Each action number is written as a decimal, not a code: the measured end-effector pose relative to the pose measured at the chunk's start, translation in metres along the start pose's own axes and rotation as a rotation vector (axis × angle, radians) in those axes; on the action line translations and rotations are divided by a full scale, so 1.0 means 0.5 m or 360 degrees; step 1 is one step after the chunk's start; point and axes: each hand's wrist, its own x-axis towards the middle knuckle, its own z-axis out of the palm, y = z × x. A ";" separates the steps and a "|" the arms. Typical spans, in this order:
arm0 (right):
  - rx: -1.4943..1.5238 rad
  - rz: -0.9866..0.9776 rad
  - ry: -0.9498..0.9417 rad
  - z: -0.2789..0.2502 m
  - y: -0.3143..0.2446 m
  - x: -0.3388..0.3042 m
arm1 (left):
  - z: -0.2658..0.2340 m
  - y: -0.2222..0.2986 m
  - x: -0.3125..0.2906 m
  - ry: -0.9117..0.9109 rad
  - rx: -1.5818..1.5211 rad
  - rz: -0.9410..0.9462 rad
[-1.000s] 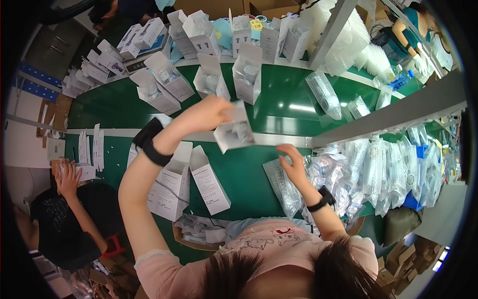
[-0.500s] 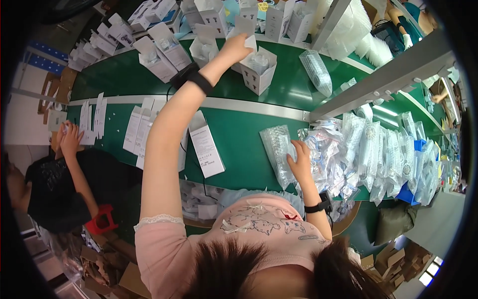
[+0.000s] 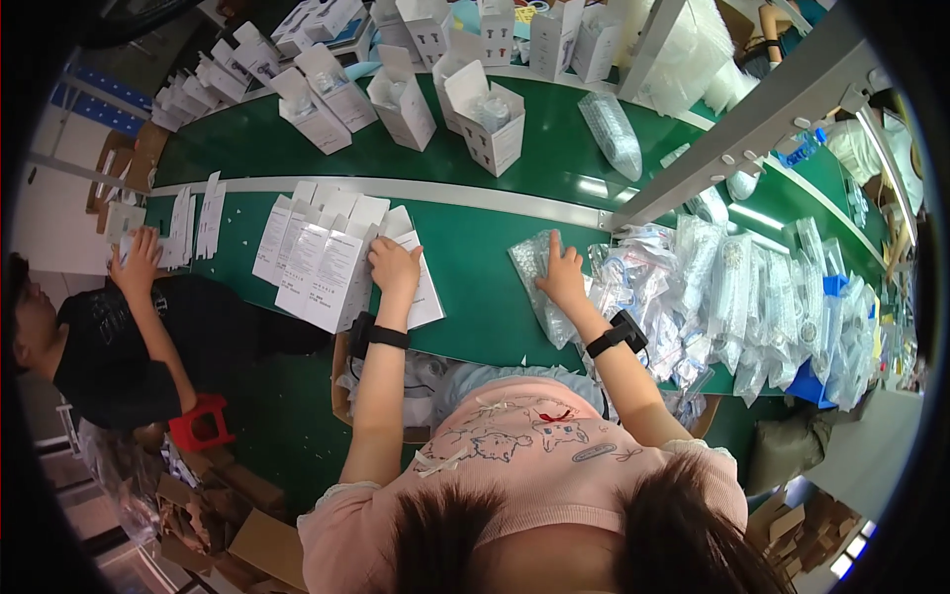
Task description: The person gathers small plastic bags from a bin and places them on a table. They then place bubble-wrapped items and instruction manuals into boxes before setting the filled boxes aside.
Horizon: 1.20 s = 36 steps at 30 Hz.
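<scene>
My left hand (image 3: 396,269) rests on a flat white carton (image 3: 427,297) at the right end of a fanned row, its fingers curled over the top part. Beside it lie several more flattened white cartons (image 3: 315,272), overlapping and printed with small text. My right hand (image 3: 564,279) lies over a clear bubble-wrap pouch (image 3: 529,267), fingers apart and touching it. Part of the pouch is hidden under that hand. Beyond both hands stands an open white box (image 3: 492,134) with a bubble-wrapped item inside.
More open white boxes (image 3: 401,104) line the raised green shelf (image 3: 247,148). One bubble-wrapped bundle (image 3: 611,134) lies there too. Many bagged parts (image 3: 648,297) are heaped right, beside a slanting metal post (image 3: 732,148). At left, a co-worker's hand (image 3: 139,262) is near white cards (image 3: 210,220).
My left hand has come back from the open box on the shelf to the flat cartons. My right hand has moved onto the bubble-wrap pouch. The view has shifted slightly.
</scene>
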 end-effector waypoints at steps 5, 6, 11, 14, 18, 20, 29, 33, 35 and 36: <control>0.0308 0.0094 -0.0167 -0.025 0.027 0.003 | 0.015 -0.014 -0.002 -0.0132 -0.0030 -0.0105; 0.0442 -0.0086 0.0013 -0.026 0.044 0.003 | 0.042 -0.035 0.005 -0.0276 -0.0365 -0.0059; 0.1477 -0.0017 0.0139 -0.077 0.054 -0.003 | 0.068 -0.036 -0.018 -0.0814 -0.1630 -0.0129; 0.2183 0.0208 0.0058 -0.128 0.017 0.005 | 0.087 -0.039 -0.015 -0.0970 -0.2046 -0.0242; 0.2939 0.0293 0.0197 -0.163 -0.025 0.036 | 0.084 -0.018 -0.016 -0.1136 -0.2373 -0.0267; 0.3211 0.0285 0.0296 -0.180 -0.042 0.054 | 0.036 0.019 -0.025 -0.1198 -0.2557 -0.0285; 0.3376 0.0267 0.0696 -0.211 -0.172 0.113 | -0.109 0.141 -0.051 -0.0309 -0.1372 0.0889; 0.2304 0.0081 0.1461 -0.215 -0.244 0.091 | -0.065 0.163 -0.058 -0.0344 -0.1692 0.0542; 0.1179 -0.0619 0.1486 -0.190 -0.229 0.081 | -0.048 0.177 -0.055 -0.0121 -0.1849 0.0559; 0.1170 -0.0612 0.1500 -0.196 -0.225 0.078 | -0.040 0.181 -0.052 -0.0009 -0.1926 0.0559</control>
